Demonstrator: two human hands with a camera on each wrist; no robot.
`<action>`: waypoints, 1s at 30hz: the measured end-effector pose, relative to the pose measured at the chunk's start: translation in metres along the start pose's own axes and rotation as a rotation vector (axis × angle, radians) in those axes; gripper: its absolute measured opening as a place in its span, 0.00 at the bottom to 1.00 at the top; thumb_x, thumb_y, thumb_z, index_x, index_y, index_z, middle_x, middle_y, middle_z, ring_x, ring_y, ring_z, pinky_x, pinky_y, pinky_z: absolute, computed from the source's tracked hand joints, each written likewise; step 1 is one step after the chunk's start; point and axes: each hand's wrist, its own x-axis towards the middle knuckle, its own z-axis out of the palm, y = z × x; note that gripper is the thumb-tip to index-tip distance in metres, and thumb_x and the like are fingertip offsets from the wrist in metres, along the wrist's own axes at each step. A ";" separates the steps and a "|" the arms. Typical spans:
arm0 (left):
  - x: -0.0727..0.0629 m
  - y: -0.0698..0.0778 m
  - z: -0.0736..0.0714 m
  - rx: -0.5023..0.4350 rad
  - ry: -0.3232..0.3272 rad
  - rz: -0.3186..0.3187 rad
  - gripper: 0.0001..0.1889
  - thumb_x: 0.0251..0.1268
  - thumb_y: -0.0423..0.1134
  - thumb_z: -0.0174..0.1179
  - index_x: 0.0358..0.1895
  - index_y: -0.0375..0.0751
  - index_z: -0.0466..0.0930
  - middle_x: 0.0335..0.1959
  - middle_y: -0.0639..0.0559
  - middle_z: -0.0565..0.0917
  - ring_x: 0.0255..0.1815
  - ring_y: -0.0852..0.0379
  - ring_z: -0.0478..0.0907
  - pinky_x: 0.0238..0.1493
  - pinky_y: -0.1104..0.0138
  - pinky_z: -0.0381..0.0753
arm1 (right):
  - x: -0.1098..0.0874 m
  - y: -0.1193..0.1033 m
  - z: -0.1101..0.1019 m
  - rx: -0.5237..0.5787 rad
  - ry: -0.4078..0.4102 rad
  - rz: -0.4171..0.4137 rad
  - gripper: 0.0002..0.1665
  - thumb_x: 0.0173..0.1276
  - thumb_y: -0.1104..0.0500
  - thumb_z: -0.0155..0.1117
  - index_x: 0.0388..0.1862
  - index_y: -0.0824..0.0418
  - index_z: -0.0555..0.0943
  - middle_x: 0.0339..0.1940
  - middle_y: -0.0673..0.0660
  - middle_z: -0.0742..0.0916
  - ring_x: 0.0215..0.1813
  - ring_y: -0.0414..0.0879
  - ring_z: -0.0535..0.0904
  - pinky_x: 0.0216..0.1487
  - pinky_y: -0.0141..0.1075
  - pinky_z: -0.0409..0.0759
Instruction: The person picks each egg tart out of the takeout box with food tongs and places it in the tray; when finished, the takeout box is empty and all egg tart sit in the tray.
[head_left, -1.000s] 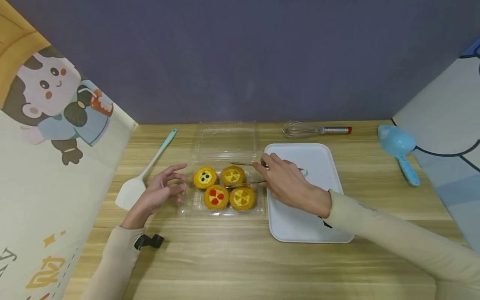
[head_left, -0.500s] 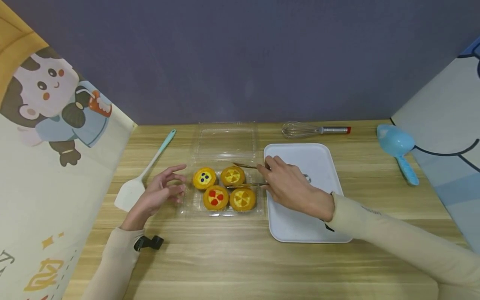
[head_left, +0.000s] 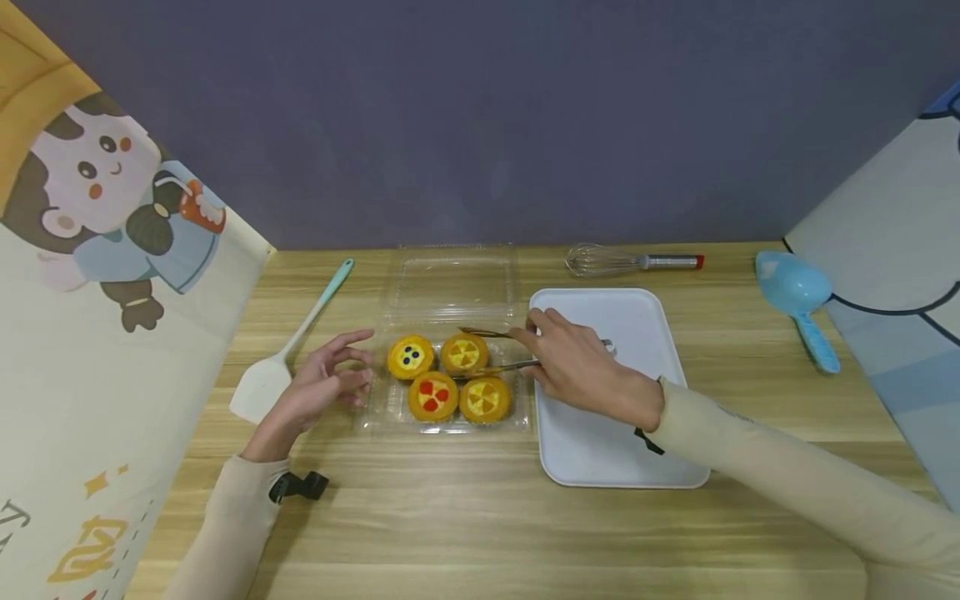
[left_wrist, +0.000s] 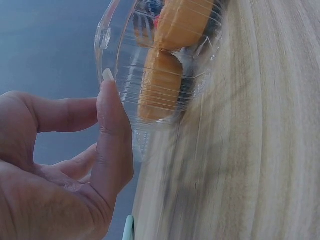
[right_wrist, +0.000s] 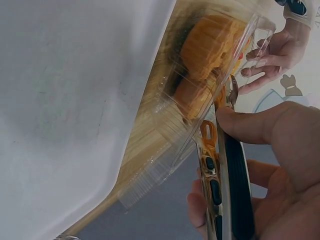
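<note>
My right hand (head_left: 581,364) grips metal tongs (right_wrist: 236,182) with dark green handle inlays. In the head view, the tong arms lie on either side of the back-right tart (head_left: 464,354), topped with yellow wedges; whether they touch it I cannot tell. A clear plastic container (head_left: 397,417) holds this tart, a blueberry tart (head_left: 410,357), a red-fruit tart (head_left: 432,397) and another yellow-wedge tart (head_left: 485,399). Beside the container's left edge is my left hand (head_left: 322,383), fingers loosely bent. One fingertip sits close to the clear rim in the left wrist view; contact is unclear.
The container's lid (head_left: 456,287) lies folded back. Right of it is a white tray (head_left: 622,467), partly under my right arm. A whisk (head_left: 630,260) lies behind the tray, a blue scoop (head_left: 797,300) far right, and a white spatula (head_left: 262,385) left.
The tongs and my right hand shift slightly right, then back left over the back-right tart. My left hand stays in place. The tarts show no clear movement.
</note>
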 end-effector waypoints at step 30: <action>-0.001 0.001 0.001 0.004 -0.001 -0.003 0.37 0.74 0.25 0.54 0.83 0.40 0.53 0.61 0.34 0.72 0.37 0.58 0.83 0.33 0.65 0.91 | -0.016 0.000 0.001 -0.057 0.190 -0.045 0.29 0.64 0.56 0.79 0.65 0.53 0.84 0.49 0.55 0.82 0.38 0.46 0.74 0.18 0.29 0.69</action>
